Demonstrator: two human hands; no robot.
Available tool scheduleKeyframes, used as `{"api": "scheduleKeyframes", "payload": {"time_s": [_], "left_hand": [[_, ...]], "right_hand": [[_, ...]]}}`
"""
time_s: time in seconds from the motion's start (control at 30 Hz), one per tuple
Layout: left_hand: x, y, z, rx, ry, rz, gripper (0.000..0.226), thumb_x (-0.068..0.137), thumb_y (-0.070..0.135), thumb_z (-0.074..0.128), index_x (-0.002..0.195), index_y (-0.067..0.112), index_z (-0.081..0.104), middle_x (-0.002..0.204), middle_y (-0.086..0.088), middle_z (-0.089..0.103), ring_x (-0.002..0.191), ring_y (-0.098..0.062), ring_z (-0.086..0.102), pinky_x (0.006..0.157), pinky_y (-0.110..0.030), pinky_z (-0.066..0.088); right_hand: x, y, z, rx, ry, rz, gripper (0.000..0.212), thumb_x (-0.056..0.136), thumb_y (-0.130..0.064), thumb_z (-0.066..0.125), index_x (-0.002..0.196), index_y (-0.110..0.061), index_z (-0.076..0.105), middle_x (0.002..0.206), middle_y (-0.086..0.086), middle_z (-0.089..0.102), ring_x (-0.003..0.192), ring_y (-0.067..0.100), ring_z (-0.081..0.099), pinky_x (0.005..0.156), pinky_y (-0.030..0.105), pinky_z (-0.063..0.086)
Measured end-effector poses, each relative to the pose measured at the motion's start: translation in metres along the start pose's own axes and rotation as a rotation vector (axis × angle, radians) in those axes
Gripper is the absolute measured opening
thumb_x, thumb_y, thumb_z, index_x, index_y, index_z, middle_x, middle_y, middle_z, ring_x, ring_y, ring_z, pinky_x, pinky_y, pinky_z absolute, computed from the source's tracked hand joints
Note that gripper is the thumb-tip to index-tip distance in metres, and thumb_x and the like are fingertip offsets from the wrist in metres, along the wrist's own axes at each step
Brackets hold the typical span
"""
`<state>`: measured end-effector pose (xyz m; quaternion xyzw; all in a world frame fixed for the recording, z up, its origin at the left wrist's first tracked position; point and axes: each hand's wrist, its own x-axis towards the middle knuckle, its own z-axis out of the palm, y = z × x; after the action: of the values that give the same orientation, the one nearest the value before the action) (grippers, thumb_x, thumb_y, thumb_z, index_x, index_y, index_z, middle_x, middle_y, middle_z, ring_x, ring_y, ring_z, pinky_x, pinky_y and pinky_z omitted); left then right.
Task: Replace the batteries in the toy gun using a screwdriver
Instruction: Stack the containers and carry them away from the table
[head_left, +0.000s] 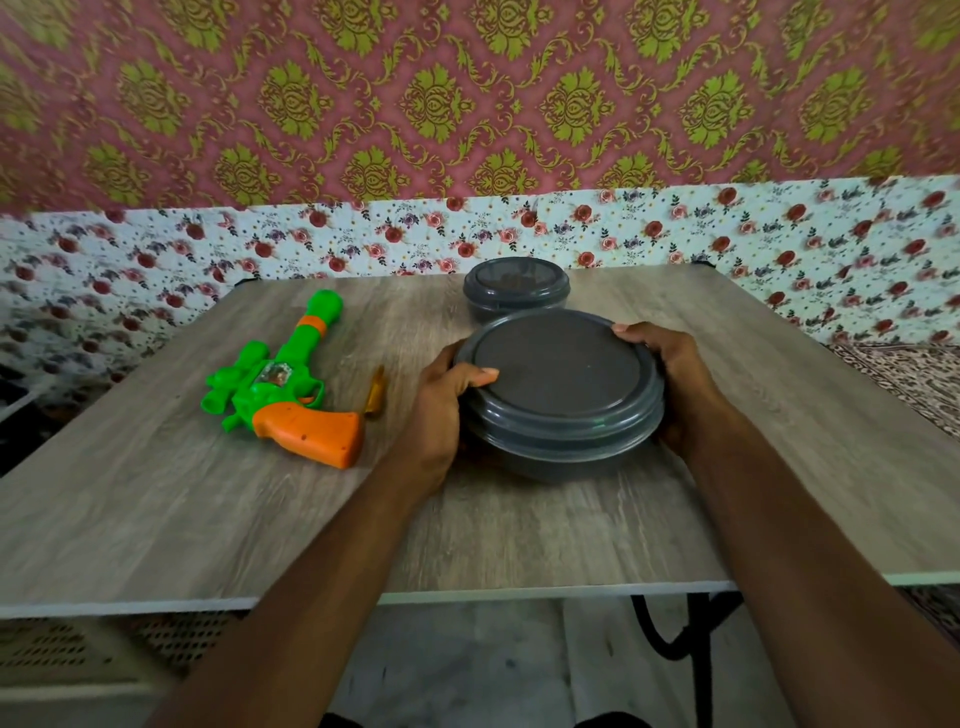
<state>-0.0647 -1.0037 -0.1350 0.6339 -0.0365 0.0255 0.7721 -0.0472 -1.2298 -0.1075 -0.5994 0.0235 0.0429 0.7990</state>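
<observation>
A green and orange toy gun (283, 387) lies on the wooden table (208, 509) at the left, its orange grip toward me. Just right of the grip lies a small amber-handled screwdriver (375, 392), partly hidden by my left hand. A large grey round lidded container (558, 387) stands at the table's middle. My left hand (441, 410) grips its left side with the thumb on the lid. My right hand (670, 384) grips its right side, fingertips over the lid's rim. What is inside is hidden.
A smaller grey lidded container (515, 286) stands behind the large one near the table's far edge. A floral-covered wall rises behind the table. A patterned cloth (914, 379) lies at the right. Black table legs (675, 629) show below the near edge.
</observation>
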Motion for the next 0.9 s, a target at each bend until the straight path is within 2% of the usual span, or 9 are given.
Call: {"api": "scheduleKeyframes", "payload": {"time_s": [0.1, 0.27, 0.47, 0.6, 0.67, 0.7, 0.73, 0.8, 0.9], "left_hand": [[-0.002, 0.001, -0.001, 0.002, 0.005, 0.001, 0.060, 0.075, 0.022, 0.063, 0.134, 0.011, 0.063, 0.123, -0.016, 0.073, 0.116, -0.036, 0.069, 0.107, -0.057, 0.051], [-0.002, 0.003, -0.001, 0.011, -0.017, 0.022, 0.061, 0.074, 0.018, 0.059, 0.135, 0.009, 0.062, 0.126, -0.018, 0.071, 0.118, -0.038, 0.067, 0.107, -0.056, 0.050], [-0.002, 0.006, -0.003, 0.031, -0.042, 0.025, 0.059, 0.074, 0.017, 0.056, 0.132, 0.011, 0.064, 0.125, -0.017, 0.072, 0.116, -0.037, 0.068, 0.104, -0.052, 0.053], [-0.005, 0.006, -0.003, 0.093, -0.072, 0.040, 0.045, 0.089, 0.019, 0.057, 0.133, 0.017, 0.065, 0.123, -0.009, 0.075, 0.115, -0.028, 0.070, 0.101, -0.043, 0.055], [-0.007, 0.009, -0.003, 0.279, -0.030, 0.108, 0.029, 0.105, 0.025, 0.049, 0.125, 0.031, 0.068, 0.111, 0.011, 0.077, 0.106, -0.003, 0.071, 0.094, -0.022, 0.055], [-0.007, 0.011, -0.004, 0.408, 0.024, 0.169, 0.027, 0.109, 0.031, 0.045, 0.115, 0.034, 0.071, 0.101, 0.017, 0.077, 0.096, 0.005, 0.069, 0.084, -0.012, 0.052], [-0.004, 0.012, -0.007, 0.540, 0.090, 0.244, 0.032, 0.110, 0.036, 0.043, 0.101, 0.030, 0.073, 0.089, 0.013, 0.076, 0.084, 0.006, 0.068, 0.072, -0.008, 0.047], [0.003, 0.020, -0.013, 0.813, 0.255, 0.398, 0.041, 0.109, 0.034, 0.045, 0.082, 0.015, 0.070, 0.073, -0.002, 0.071, 0.069, -0.012, 0.066, 0.060, -0.019, 0.045], [0.023, 0.040, -0.033, 1.184, 0.389, 0.452, 0.016, 0.096, 0.020, 0.058, 0.096, 0.008, 0.069, 0.090, -0.014, 0.073, 0.083, -0.031, 0.068, 0.072, -0.042, 0.054]], "right_hand": [[0.000, 0.002, 0.001, 0.005, -0.027, -0.027, 0.028, 0.097, -0.028, 0.053, 0.096, -0.012, 0.075, 0.082, 0.008, 0.077, 0.068, 0.018, 0.073, 0.068, 0.030, 0.054], [-0.001, -0.001, -0.003, -0.017, -0.094, -0.006, 0.028, 0.097, -0.028, 0.053, 0.098, -0.011, 0.075, 0.084, 0.011, 0.077, 0.070, 0.020, 0.073, 0.060, 0.024, 0.058], [-0.003, -0.002, -0.003, -0.044, -0.054, 0.016, 0.035, 0.095, -0.030, 0.056, 0.116, -0.007, 0.073, 0.091, 0.014, 0.076, 0.074, 0.023, 0.071, 0.070, 0.032, 0.055], [-0.003, 0.000, -0.004, -0.005, -0.042, 0.002, 0.030, 0.095, -0.031, 0.057, 0.107, -0.010, 0.075, 0.089, 0.012, 0.076, 0.073, 0.021, 0.072, 0.067, 0.029, 0.056], [-0.002, 0.001, -0.003, 0.021, -0.024, -0.003, 0.028, 0.094, -0.031, 0.058, 0.102, -0.011, 0.076, 0.089, 0.012, 0.076, 0.074, 0.022, 0.073, 0.067, 0.030, 0.056], [-0.002, 0.002, -0.002, 0.030, -0.011, -0.006, 0.029, 0.094, -0.032, 0.059, 0.105, -0.010, 0.076, 0.093, 0.013, 0.077, 0.077, 0.024, 0.073, 0.070, 0.032, 0.056], [-0.001, 0.003, -0.001, 0.031, 0.003, -0.012, 0.032, 0.093, -0.033, 0.060, 0.110, -0.010, 0.076, 0.099, 0.014, 0.077, 0.083, 0.026, 0.073, 0.074, 0.034, 0.057], [0.004, 0.006, -0.001, 0.033, 0.028, -0.024, 0.042, 0.089, -0.036, 0.063, 0.120, -0.010, 0.074, 0.114, 0.017, 0.075, 0.103, 0.033, 0.072, 0.087, 0.040, 0.057], [0.014, 0.011, -0.004, 0.052, 0.071, -0.033, 0.057, 0.076, -0.040, 0.073, 0.123, -0.008, 0.072, 0.122, 0.021, 0.072, 0.116, 0.040, 0.068, 0.107, 0.052, 0.051]]}}
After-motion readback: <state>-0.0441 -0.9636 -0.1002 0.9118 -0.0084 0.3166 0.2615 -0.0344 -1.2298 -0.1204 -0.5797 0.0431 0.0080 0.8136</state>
